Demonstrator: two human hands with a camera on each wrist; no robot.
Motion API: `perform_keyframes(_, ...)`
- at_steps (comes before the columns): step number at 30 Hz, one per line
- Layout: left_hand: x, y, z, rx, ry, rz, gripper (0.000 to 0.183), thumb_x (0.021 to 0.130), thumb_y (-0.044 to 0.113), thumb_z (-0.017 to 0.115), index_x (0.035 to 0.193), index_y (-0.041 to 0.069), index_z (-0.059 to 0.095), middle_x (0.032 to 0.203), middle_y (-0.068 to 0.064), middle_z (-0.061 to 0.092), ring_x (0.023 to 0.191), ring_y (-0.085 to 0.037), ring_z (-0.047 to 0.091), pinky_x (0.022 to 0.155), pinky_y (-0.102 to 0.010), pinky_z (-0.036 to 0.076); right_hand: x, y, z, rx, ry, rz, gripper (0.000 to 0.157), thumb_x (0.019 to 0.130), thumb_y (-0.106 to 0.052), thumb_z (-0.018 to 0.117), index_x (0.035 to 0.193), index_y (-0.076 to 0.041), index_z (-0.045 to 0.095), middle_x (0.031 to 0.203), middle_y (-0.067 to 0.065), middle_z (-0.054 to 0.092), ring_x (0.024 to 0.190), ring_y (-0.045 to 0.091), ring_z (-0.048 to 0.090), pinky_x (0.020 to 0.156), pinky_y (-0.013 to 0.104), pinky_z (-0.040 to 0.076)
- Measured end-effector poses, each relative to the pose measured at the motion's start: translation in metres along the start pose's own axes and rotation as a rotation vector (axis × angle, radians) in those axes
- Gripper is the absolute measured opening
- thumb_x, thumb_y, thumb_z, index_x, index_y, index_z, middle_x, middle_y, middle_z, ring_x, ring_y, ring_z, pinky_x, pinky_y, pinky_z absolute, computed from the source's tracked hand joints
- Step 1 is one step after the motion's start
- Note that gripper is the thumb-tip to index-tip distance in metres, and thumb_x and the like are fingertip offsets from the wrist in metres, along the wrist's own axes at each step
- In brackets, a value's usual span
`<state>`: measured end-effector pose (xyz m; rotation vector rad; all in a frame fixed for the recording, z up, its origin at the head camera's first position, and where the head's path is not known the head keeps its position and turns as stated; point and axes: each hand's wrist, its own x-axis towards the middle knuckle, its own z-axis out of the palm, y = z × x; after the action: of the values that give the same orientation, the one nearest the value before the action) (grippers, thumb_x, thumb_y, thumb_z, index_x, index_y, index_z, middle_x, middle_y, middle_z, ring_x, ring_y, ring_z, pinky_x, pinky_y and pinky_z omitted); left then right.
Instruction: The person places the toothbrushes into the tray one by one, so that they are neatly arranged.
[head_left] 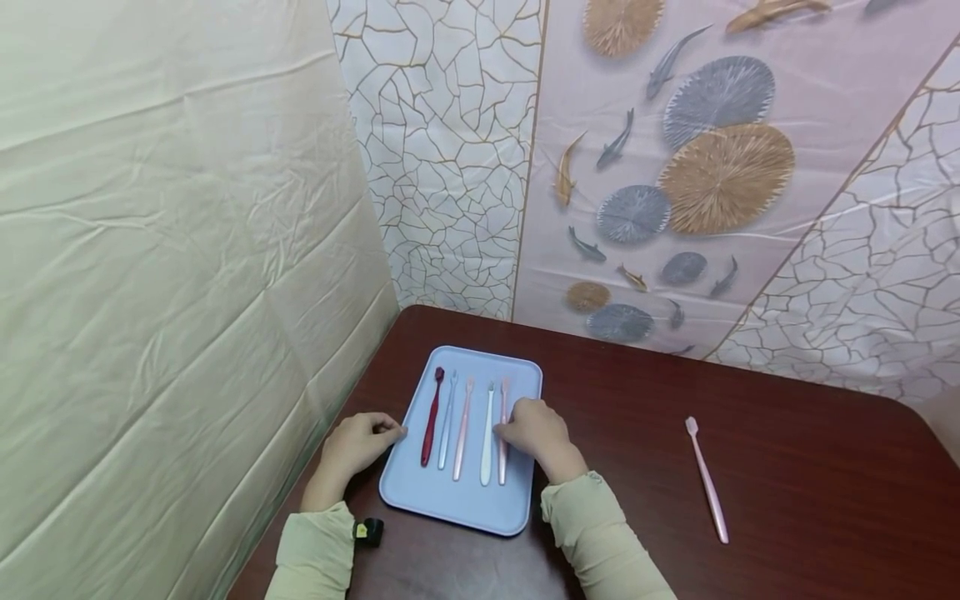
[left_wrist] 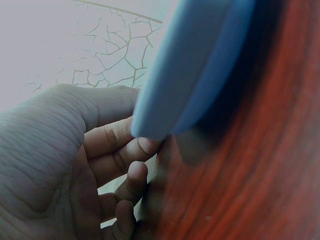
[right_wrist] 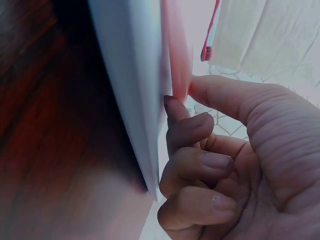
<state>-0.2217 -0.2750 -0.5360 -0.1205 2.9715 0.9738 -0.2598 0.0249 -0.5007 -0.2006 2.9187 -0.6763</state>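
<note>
A light blue tray [head_left: 442,498] lies on the table with a row of toothbrushes in it. From left to right they are a red toothbrush [head_left: 431,425], a pale blue toothbrush [head_left: 447,423], a pink toothbrush [head_left: 462,433], a white toothbrush [head_left: 487,442] and a second pink toothbrush [head_left: 502,471]. At the tray's left edge my left hand [head_left: 357,442] pinches the rim, thumb above and fingers below. My right hand [head_left: 536,429] pinches the rightmost pink toothbrush [right_wrist: 180,55] between thumb and index finger, its other fingers curled near the tray's wall.
Another pink toothbrush [head_left: 707,483] lies by itself on the dark red-brown table [head_left: 615,500], right of the tray. A small black object [head_left: 369,532] sits at my left sleeve. A cloth-covered wall [head_left: 187,333] stands along the left side, and a patterned wall [head_left: 457,167] rises behind the table.
</note>
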Motion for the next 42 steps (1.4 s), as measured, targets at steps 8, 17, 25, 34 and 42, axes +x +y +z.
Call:
perform_keyframes(8,0.0,-0.001,0.0,0.004,0.0,0.0,0.027,0.088,0.052,0.072,0.095,0.027,0.076,0.084,0.01,0.068,0.075,-0.009,0.057,0.065,-0.037,0.043,0.0,0.0,0.004,-0.009,0.015,-0.003,0.036,0.087,-0.028,0.075,0.061,-0.012,0.058,0.053,0.001,0.052,0.047,0.014,0.051,0.044,0.03,0.038)
perform_keyframes(17,0.002,0.0,0.002,0.002,-0.001,-0.006,0.028,0.088,0.054,0.071,0.095,0.028,0.076,0.085,0.01,0.067,0.075,-0.01,0.057,0.066,-0.037,0.043,0.0,0.002,0.004,-0.014,0.015,-0.007,0.039,0.088,-0.033,0.077,0.061,-0.012,0.058,0.053,0.001,0.052,0.048,0.014,0.049,0.045,0.029,0.038)
perform_keyframes(25,0.002,-0.002,0.003,-0.001,-0.002,-0.004,0.029,0.088,0.055,0.071,0.094,0.028,0.076,0.084,0.01,0.067,0.074,-0.009,0.057,0.065,-0.037,0.043,-0.001,0.005,0.001,-0.011,0.016,-0.003,0.043,0.091,-0.036,0.072,0.058,-0.013,0.059,0.051,0.0,0.049,0.048,0.013,0.047,0.045,0.029,0.037)
perform_keyframes(34,0.001,-0.003,0.002,0.004,0.005,-0.002,0.026,0.088,0.052,0.072,0.093,0.027,0.076,0.082,0.01,0.067,0.073,-0.01,0.056,0.064,-0.036,0.042,-0.009,0.009,-0.006,0.003,0.026,-0.031,0.039,0.094,-0.035,0.069,0.064,-0.011,0.065,0.053,0.002,0.055,0.05,0.015,0.051,0.047,0.03,0.041)
perform_keyframes(42,0.001,-0.002,0.002,-0.002,0.01,0.004,0.026,0.088,0.052,0.072,0.093,0.027,0.076,0.081,0.01,0.067,0.072,-0.01,0.056,0.064,-0.036,0.042,-0.016,0.021,-0.011,0.033,0.052,-0.068,0.039,0.093,-0.035,0.071,0.062,-0.011,0.066,0.05,0.0,0.051,0.048,0.013,0.047,0.046,0.029,0.038)
